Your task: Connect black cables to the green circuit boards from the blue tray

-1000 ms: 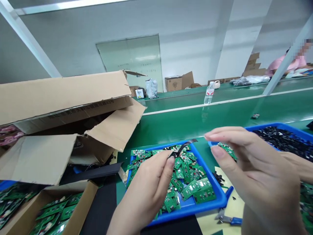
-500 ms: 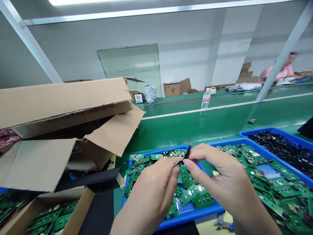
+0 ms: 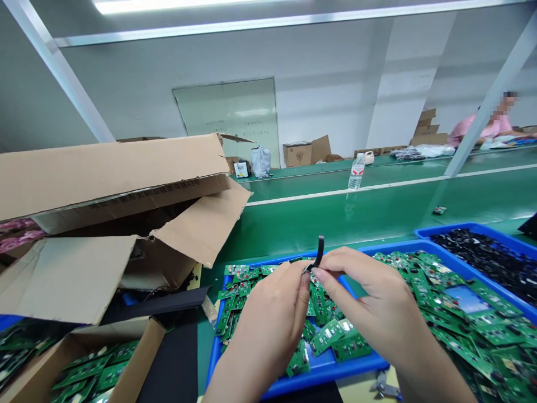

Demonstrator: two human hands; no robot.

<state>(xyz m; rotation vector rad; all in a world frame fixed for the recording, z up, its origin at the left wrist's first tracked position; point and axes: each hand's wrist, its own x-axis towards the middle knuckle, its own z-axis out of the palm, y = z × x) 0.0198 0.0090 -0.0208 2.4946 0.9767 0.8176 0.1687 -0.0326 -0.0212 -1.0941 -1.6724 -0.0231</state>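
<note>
Over the middle tray, my two hands meet at the fingertips. My left hand [image 3: 274, 308] is closed, its thumb and forefinger pinching the lower end of a thin black strip [image 3: 321, 248]. A small pale edge shows at that pinch; what it belongs to is too small to make out. With thumb and forefinger, my right hand [image 3: 371, 288] grips the strip beside the left fingertips. The strip's free end curves upward above both hands. Below them, green circuit boards [image 3: 331, 336] lie loosely piled in a blue tray [image 3: 285, 387], partly hidden by my hands.
To the right, another blue tray [image 3: 403, 244] holds circuit boards, and a farther tray [image 3: 419, 230] holds black parts. Pliers [image 3: 384, 386] lie at the front. Cardboard boxes [image 3: 113, 170] crowd the left. A water bottle [image 3: 356, 172] stands behind; a person [image 3: 482, 129] sits far right.
The black strip's free end, blurred earlier, now stands more upright and shows sharply above my fingers. Both hands keep nearly the same place and grip. The view has shifted slightly.
</note>
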